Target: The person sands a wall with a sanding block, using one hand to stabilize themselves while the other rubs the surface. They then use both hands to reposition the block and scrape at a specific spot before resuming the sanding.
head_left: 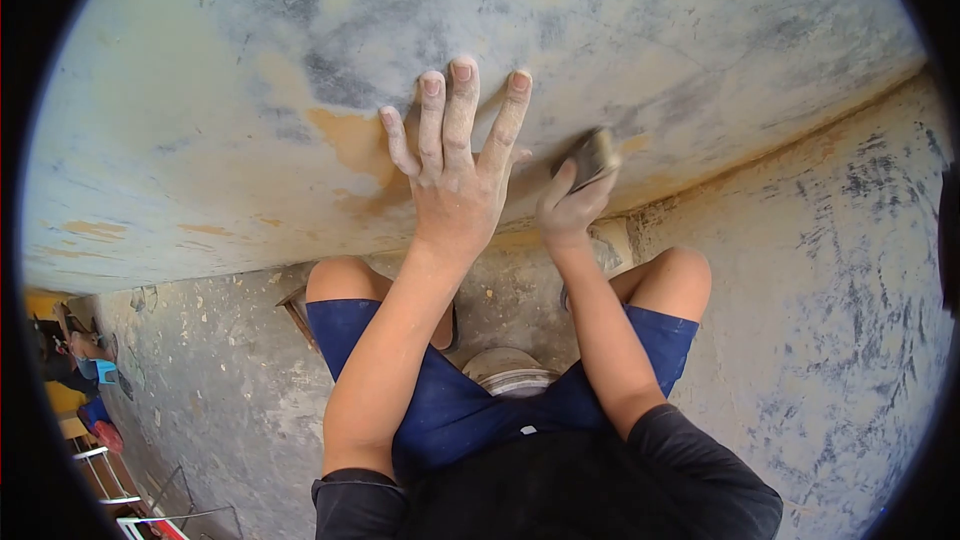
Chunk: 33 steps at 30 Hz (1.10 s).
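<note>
My left hand (460, 155) lies flat against the patchy grey-white wall (640, 30), its fingers spread and coated with pale dust. Nothing is held in it. To its right, my right hand (576, 204) is closed around a small dark sanding block (588, 160), slightly blurred and pressed close to the wall. Whether the block's face fully touches the wall cannot be made out. Beside my left fingers, an ochre patch (345, 135) shows on the wall's surface.
A second wall (800, 290) meets this one in a corner at right. Between my knees stands a pale bucket (510, 372). The speckled concrete floor (220, 370) extends left, toward a blue object (106, 371), a white metal frame (105, 475) and part of a person (90, 345).
</note>
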Tool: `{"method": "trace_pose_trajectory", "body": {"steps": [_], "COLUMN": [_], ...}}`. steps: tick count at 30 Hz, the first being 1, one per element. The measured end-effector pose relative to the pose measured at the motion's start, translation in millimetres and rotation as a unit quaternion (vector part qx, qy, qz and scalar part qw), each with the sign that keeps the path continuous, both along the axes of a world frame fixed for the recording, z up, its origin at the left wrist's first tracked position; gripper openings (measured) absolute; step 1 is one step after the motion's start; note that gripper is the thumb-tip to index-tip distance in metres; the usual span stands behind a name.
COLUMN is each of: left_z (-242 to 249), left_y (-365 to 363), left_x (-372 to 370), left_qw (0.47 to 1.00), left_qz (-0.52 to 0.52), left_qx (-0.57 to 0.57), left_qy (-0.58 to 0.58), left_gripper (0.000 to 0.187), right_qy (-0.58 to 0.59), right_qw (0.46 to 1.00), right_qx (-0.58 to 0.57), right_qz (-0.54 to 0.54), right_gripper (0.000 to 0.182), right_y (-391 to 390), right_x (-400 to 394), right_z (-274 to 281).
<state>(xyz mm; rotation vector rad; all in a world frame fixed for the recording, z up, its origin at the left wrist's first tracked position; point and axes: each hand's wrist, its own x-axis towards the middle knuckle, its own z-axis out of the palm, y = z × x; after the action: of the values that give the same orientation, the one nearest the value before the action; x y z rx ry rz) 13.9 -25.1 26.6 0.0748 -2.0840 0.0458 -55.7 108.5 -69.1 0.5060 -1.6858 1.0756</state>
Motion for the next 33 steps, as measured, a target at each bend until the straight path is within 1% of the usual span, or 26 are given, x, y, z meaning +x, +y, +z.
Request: {"method": "trace_pose_trajectory", "body": {"steps": [1,2,5,6,8,9,11,12,14,15,16,17,18,20,21,22,23,24,26,27,28,29,30,31,32,33], "left_z": [2,3,2,2,4,4,4,5,3,3,2,2,1,1,1,0,2,4,1,1,3,4,4,4,2,0], "left_y": [-1,-1,0,-1,-2,0,3,3,3,2,2,1,-1,-2,-2,1,2,1,0,0,-1,0,1,1,0,-1], "left_x": [0,2,4,4,3,4,4,4,2,1,1,1,1,0,1,3,3,2,1,0,0,2,3,3,1,1], "left_qw": [1.000,1.000,1.000,1.000,1.000,1.000,1.000,1.000,1.000,1.000,1.000,1.000,1.000,1.000,1.000,1.000,1.000,1.000,1.000,1.000,1.000,1.000,1.000,1.000,1.000,1.000], "left_qz": [0.001,-0.009,-0.018,-0.011,-0.004,0.004,0.003,0.005,0.003,0.002,0.003,-0.002,-0.006,-0.001,0.004,0.003,-0.003,-0.007,0.005,0.014,0.016,0.007,-0.004,-0.005,-0.003,0.000], "left_qx": [-0.001,0.007,0.010,0.006,0.000,-0.005,-0.002,-0.002,-0.004,-0.006,-0.007,-0.010,-0.013,-0.016,-0.017,-0.012,-0.004,0.002,-0.008,-0.017,-0.019,-0.010,-0.002,-0.004,-0.008,-0.012], "left_qy": [0.002,-0.004,-0.015,-0.020,-0.019,-0.021,-0.021,-0.018,-0.011,-0.006,-0.005,-0.002,0.001,-0.001,-0.001,-0.006,-0.008,-0.007,-0.005,-0.003,0.000,-0.005,-0.010,-0.011,-0.004,0.001], "left_gripper": [0.090,0.090,0.088,0.087,0.086,0.086,0.085,0.085,0.086,0.087,0.087,0.087,0.088,0.088,0.088,0.088,0.088,0.088,0.087,0.087,0.087,0.087,0.087,0.087,0.088,0.088], "right_qy": [-0.096,-0.192,-0.211,-0.209,-0.058,-0.061,-0.005,-0.004,-0.126,-0.122,-0.195,-0.268,-0.268,-0.116,-0.119,-0.054,0.014,0.015,-0.154,-0.163,-0.160,-0.246,-0.332,-0.253,-0.253,-0.150], "right_qw": [0.994,0.976,0.972,0.973,0.998,0.998,1.000,1.000,0.987,0.988,0.975,0.958,0.958,0.992,0.992,0.998,1.000,1.000,0.986,0.983,0.984,0.966,0.941,0.965,0.965,0.988], "right_qx": [0.031,0.064,0.059,0.058,0.020,0.024,-0.026,-0.026,0.096,0.094,0.096,0.097,0.094,0.038,0.040,0.013,-0.016,-0.016,-0.009,0.051,0.050,0.045,0.038,0.032,0.031,0.018], "right_qz": [0.039,0.075,0.082,0.081,0.002,0.001,0.012,0.012,0.028,0.029,0.036,0.043,0.045,0.032,0.032,0.015,-0.001,-0.001,0.058,0.062,0.063,0.064,0.062,0.057,0.057,0.023], "right_gripper": [0.057,0.053,0.052,0.052,0.060,0.060,0.061,0.061,0.060,0.060,0.059,0.058,0.058,0.058,0.058,0.058,0.057,0.057,0.056,0.057,0.057,0.057,0.057,0.056,0.056,0.058], "right_y": [4,8,9,5,-4,-5,-5,-2,6,8,10,9,4,-5,-9,-10,-10,-8,-2,3,4,4,2,-1,-2,-7], "right_x": [11,18,21,18,8,5,-1,2,15,20,25,28,24,13,8,4,1,2,12,16,20,25,31,27,19,12], "right_z": [-28,-46,-59,-42,21,34,49,40,-5,-32,-60,-74,-66,-23,5,36,51,43,7,-11,-33,-56,-55,-52,-48,-13]}}
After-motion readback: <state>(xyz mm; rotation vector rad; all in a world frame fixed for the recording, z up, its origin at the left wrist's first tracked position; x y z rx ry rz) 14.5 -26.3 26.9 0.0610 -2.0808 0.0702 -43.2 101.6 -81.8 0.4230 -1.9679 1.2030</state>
